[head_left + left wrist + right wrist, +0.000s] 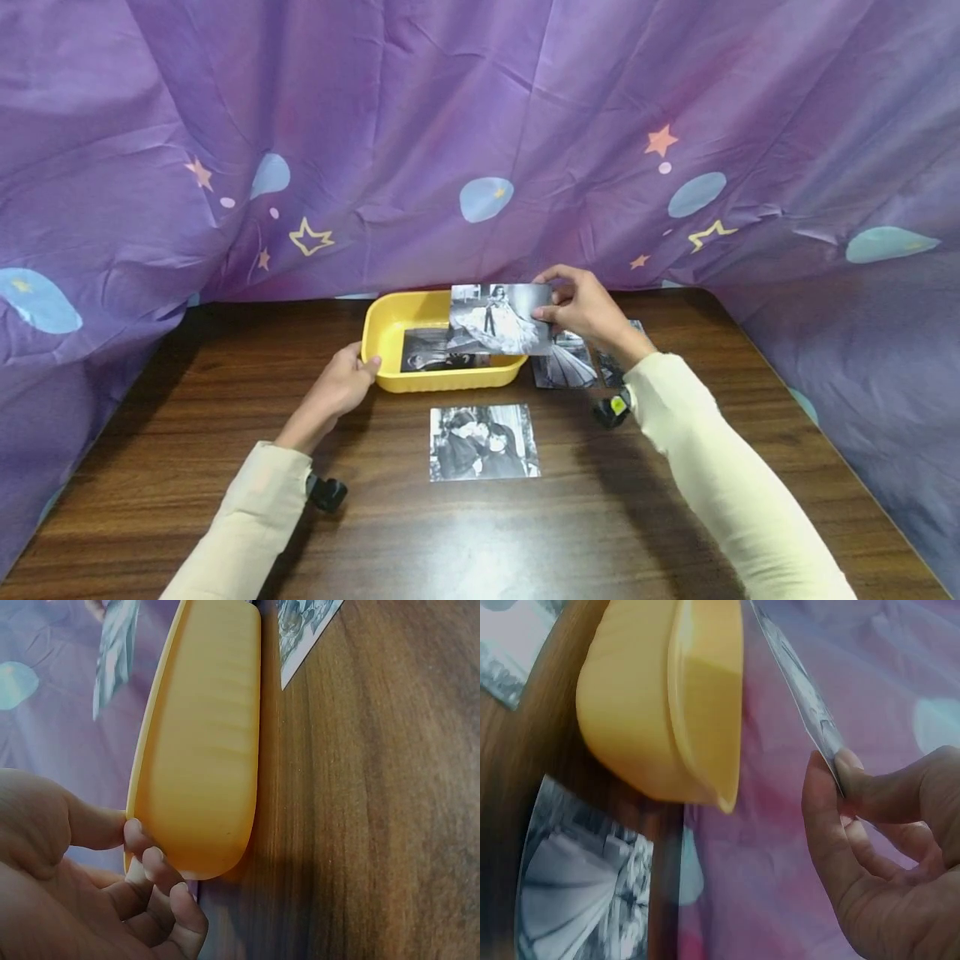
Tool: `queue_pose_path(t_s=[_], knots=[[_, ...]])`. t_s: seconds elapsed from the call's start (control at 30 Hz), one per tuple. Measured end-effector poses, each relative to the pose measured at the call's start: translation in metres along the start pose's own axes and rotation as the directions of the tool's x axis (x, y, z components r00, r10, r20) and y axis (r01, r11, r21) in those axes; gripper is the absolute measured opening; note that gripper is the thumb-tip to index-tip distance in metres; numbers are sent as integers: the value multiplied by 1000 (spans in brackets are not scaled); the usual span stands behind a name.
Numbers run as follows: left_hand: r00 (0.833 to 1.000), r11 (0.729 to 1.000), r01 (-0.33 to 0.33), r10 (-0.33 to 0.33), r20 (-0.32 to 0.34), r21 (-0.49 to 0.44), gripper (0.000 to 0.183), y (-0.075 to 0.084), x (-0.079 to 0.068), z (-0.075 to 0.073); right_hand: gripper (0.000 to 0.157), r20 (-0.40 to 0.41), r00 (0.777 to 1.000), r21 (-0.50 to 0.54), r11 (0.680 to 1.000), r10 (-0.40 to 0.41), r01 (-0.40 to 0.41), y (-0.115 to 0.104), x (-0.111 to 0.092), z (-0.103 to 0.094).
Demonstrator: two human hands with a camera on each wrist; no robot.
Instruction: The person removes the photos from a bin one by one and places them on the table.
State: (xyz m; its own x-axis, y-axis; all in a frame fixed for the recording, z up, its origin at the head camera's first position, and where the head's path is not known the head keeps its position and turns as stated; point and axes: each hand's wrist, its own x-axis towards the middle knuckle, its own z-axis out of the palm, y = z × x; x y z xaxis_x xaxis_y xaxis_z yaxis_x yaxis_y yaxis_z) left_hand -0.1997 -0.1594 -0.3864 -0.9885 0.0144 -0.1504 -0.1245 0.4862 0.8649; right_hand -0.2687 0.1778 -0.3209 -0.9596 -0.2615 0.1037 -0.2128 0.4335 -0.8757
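My right hand (pixel 581 304) pinches the right edge of a black-and-white photo (pixel 498 321) of a person in a wide gown, held above the right part of a yellow tray (pixel 450 383). In the right wrist view this photo (pixel 799 682) is seen nearly edge-on between thumb and fingers. The left end of the tray is gripped at its rim by my left hand (pixel 341 383), thumb on the rim and fingers outside, as the left wrist view also shows. Inside the tray lies another photo (pixel 431 350), partly covered by the held one.
A photo of several people close together (pixel 483 443) lies on the wooden table (pixel 375 517) in front of the tray. To the right, a photo with a fan-shaped skirt (pixel 566 367) and a further photo (pixel 611 371) lie partly under my right arm. A purple curtain (pixel 420 125) hangs behind.
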Motion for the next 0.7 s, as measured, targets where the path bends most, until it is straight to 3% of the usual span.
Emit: queue_pose_path(t_s=[0.23,0.47,0.7], knots=[[1000,1000,-20,20,17,-13,48,-1,1,0,40,16,1000,-7,1000,-25,25,28,-29,-33],[999,999,-34,34,13,-1,48,0,-1,-1,47,36,998,25,998,59,-60,54,-61,-57],[1000,1000,-7,7,7,29,49,1,-1,-1,50,109,991,15,997,79,-82,82,-87,-70]])
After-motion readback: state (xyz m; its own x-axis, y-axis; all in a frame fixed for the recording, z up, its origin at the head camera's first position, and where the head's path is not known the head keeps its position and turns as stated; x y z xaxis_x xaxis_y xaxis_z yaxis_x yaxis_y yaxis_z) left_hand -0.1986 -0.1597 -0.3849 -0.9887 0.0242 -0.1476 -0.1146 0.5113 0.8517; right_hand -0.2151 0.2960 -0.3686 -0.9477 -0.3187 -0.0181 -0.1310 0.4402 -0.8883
